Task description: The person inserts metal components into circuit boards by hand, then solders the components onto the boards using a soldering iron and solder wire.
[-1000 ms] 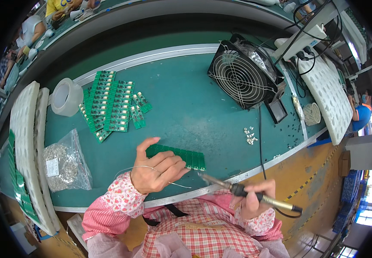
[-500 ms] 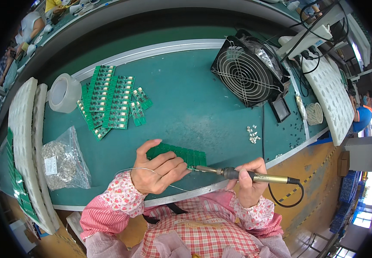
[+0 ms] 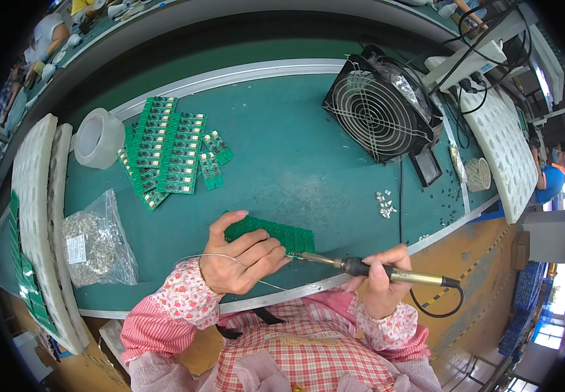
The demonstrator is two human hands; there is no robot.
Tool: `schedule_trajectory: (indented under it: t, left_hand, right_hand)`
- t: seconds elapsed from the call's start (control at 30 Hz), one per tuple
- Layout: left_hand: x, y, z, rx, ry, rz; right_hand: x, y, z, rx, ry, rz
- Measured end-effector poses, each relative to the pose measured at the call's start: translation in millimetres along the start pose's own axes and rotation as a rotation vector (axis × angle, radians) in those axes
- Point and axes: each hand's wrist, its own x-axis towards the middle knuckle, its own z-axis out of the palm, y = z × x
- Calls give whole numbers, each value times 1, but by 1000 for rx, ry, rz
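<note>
My left hand [image 3: 238, 258] is closed on a thin strand of solder wire [image 3: 271, 285], which loops over its back. The same hand holds down a green circuit board panel [image 3: 282, 233] lying bare side up near the table's front edge, its thumb at the far left end. In my right hand [image 3: 383, 282] is a soldering iron [image 3: 403, 275] with a dark grip and a brass-coloured handle. Its tip touches or nearly touches the panel's near edge, right by my left fingertips. The wire's end there is too small to make out.
Populated circuit boards [image 3: 181, 153] lie stacked at the back left, near a tape roll [image 3: 99, 138]. A bag of small metal parts [image 3: 99, 242] sits left. A black fan [image 3: 380, 111] stands back right; small white connectors [image 3: 385, 205] lie before it. Foam trays [image 3: 34, 228] flank the table.
My right hand has moved slightly right and down, tilting the soldering iron's handle lower. Its tip stays at the panel's near edge. My left hand keeps nearly the same place.
</note>
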Motion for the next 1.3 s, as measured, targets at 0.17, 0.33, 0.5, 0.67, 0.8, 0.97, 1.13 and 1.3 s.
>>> schedule_trajectory:
  t: [0.17, 0.33, 0.5, 0.67, 0.8, 0.97, 1.13, 1.3]
  left_hand:
    - [0, 0, 0, -7, 0, 8]
    - [4, 0, -2, 10, -5, -13]
    - [14, -1, -5, -24, -53, -75]
    - [31, -6, -11, -96, -106, -153]
    - [41, -13, -15, -138, -223, -197]
    - [51, -17, -23, -119, -263, -229]
    - [47, -21, -26, -143, -261, -267]
    - [38, -22, -24, -183, -255, -257]
  right_hand:
    - [-2, 7, -7, -32, 20, -164]
    - [15, 14, -5, -493, -168, -470]
    - [24, 22, 10, -794, -168, -552]
    - [31, 36, 14, -726, -74, -531]
    - [36, 36, 17, -690, -37, -472]
    - [40, 34, 20, -691, -20, -447]
    - [39, 36, 17, -703, -22, -467]
    - [35, 36, 16, -752, -29, -511]
